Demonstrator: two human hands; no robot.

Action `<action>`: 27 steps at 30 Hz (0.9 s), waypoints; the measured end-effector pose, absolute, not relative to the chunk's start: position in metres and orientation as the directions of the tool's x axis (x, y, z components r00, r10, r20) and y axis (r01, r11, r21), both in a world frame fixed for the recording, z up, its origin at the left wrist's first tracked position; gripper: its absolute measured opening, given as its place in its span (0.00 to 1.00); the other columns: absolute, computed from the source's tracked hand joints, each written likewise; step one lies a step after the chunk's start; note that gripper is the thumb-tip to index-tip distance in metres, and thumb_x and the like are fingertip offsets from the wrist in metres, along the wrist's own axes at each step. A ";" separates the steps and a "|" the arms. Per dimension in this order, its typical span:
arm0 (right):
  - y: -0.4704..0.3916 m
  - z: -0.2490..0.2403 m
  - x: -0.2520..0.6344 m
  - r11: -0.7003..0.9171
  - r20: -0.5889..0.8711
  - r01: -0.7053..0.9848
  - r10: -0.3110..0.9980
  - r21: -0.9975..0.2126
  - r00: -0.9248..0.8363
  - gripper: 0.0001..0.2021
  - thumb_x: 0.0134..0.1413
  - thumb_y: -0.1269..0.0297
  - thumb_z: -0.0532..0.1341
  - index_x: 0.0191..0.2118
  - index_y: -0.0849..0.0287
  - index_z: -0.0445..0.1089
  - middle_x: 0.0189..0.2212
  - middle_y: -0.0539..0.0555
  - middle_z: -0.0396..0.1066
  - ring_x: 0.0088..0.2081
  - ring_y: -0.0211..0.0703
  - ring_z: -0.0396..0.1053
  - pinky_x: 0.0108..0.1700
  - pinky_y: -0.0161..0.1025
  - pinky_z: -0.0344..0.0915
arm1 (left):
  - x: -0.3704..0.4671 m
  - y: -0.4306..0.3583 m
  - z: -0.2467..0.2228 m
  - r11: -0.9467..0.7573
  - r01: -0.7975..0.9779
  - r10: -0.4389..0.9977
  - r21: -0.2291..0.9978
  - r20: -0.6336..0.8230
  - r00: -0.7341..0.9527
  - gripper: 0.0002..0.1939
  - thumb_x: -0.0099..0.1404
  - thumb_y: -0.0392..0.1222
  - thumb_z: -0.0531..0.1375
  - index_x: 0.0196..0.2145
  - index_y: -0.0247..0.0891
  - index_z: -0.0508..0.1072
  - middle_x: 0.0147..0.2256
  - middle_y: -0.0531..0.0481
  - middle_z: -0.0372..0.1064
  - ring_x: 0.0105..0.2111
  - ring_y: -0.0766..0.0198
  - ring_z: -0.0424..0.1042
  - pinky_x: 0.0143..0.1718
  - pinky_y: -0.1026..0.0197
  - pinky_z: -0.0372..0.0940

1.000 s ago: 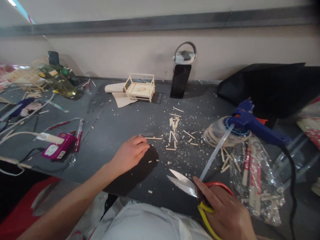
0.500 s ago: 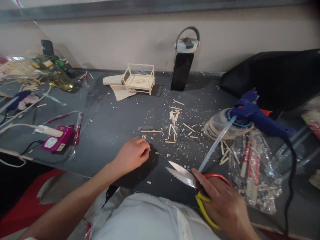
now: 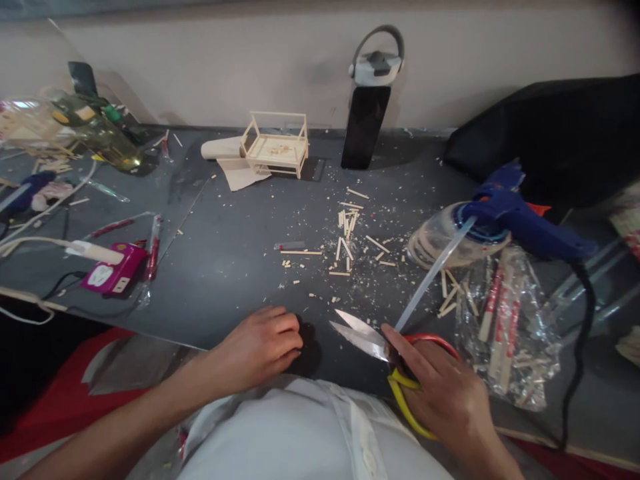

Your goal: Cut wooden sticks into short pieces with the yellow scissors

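Observation:
My right hand (image 3: 450, 393) grips a pair of scissors (image 3: 363, 337) by its red and yellow handles. The blades point left and stand slightly apart, with nothing visible between them. Close to the table's near edge, my left hand (image 3: 267, 343) is curled closed, back of the hand up; whatever its fingers may hold is hidden. Beyond the hands lie short cut wooden sticks (image 3: 349, 223), small chips and one longer stick (image 3: 301, 253). A small wooden frame model, like a bench (image 3: 277, 148), stands near the wall beside a roll of paper (image 3: 220, 148).
At right, a blue glue gun (image 3: 530, 223) rests on a clear plastic container (image 3: 433, 237), near a plastic bag of sticks (image 3: 510, 333). A dark phone (image 3: 367, 130) leans on a bottle (image 3: 379, 67). A purple power adapter (image 3: 114, 267) with cables lies at left.
My left hand has drawn back toward my body and turned, uncovering small chips where it was. The scissors stay in my right hand. The view has tilted down slightly.

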State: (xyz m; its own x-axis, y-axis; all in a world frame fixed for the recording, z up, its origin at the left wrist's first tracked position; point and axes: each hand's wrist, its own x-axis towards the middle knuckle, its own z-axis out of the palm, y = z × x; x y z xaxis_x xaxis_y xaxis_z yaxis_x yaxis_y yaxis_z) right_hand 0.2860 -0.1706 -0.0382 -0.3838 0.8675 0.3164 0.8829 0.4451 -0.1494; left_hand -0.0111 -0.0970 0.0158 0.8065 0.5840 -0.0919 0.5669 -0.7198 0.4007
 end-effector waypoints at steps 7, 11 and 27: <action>-0.172 -0.040 0.288 0.452 0.296 0.872 0.873 -0.188 -0.389 0.26 0.51 0.72 0.54 0.58 0.60 0.66 0.27 0.53 0.71 0.26 0.44 0.69 0.28 0.37 0.65 | -0.010 -0.102 0.006 -0.815 0.504 0.524 0.285 -0.007 0.852 0.12 0.65 0.31 0.53 0.26 0.37 0.71 0.28 0.49 0.72 0.28 0.62 0.68 0.31 0.59 0.61; -0.173 -0.035 0.277 0.438 0.384 0.849 0.869 -0.297 -0.314 0.25 0.53 0.74 0.54 0.58 0.58 0.66 0.28 0.53 0.72 0.26 0.42 0.70 0.26 0.36 0.68 | -0.005 -0.094 0.012 -0.461 0.543 0.757 0.702 -0.008 0.653 0.06 0.62 0.33 0.56 0.30 0.39 0.72 0.31 0.50 0.75 0.28 0.66 0.71 0.32 0.63 0.65; -0.132 -0.004 0.208 0.220 0.286 0.344 0.946 -0.913 0.154 0.20 0.54 0.69 0.63 0.53 0.56 0.66 0.27 0.47 0.75 0.23 0.35 0.73 0.29 0.28 0.73 | 0.047 -0.086 0.008 0.119 0.093 0.899 0.989 -0.147 0.412 0.06 0.55 0.42 0.65 0.25 0.39 0.74 0.25 0.50 0.72 0.24 0.66 0.68 0.26 0.63 0.64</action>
State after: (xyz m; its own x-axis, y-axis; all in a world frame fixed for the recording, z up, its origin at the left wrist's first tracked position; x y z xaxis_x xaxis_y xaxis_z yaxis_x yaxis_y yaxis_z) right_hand 0.2078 -0.1323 -0.0040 0.1542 0.9458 0.2859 0.3435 0.2200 -0.9130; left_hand 0.0469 -0.0859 0.0079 0.4117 0.8995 -0.1466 0.0926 0.1188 0.9886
